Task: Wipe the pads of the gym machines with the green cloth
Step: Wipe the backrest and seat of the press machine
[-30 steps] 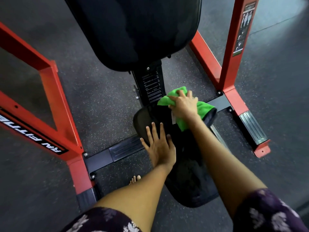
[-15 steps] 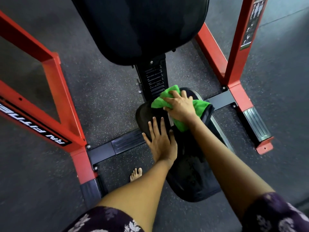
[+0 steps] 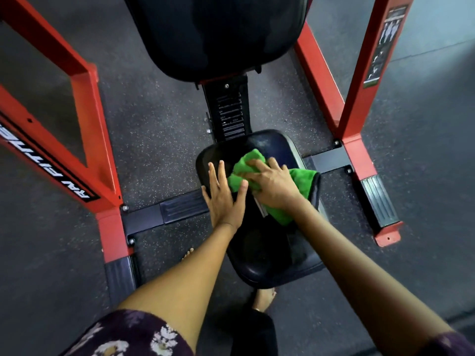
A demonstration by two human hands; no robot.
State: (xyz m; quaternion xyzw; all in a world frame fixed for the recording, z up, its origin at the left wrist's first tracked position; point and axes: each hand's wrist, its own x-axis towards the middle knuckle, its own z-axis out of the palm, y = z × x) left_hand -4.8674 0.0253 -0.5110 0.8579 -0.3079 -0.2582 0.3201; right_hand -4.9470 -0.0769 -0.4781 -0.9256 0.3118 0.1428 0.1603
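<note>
A black seat pad point(image 3: 267, 255) of a red gym machine lies low in the middle of the view. On its far half sits a bunched green cloth point(image 3: 299, 182), and my right hand point(image 3: 273, 186) presses down on it with fingers curled over the fabric. My left hand point(image 3: 222, 196) rests flat on the pad's left edge, fingers spread, its thumb touching the cloth. A larger black back pad point(image 3: 213, 34) tilts up beyond the seat. My forearms hide part of the seat's near half.
Red frame posts stand to the left point(image 3: 84, 116) and right point(image 3: 359, 109). A black base crossbar point(image 3: 177, 209) runs under the seat on the speckled rubber floor. A black adjuster column point(image 3: 228, 111) joins both pads. My bare feet point(image 3: 264, 301) are below the seat.
My right hand has slid the green cloth back toward me and leftward over the seat, so more of the pad's far end shows. The left hand has stayed flat on the left edge.
</note>
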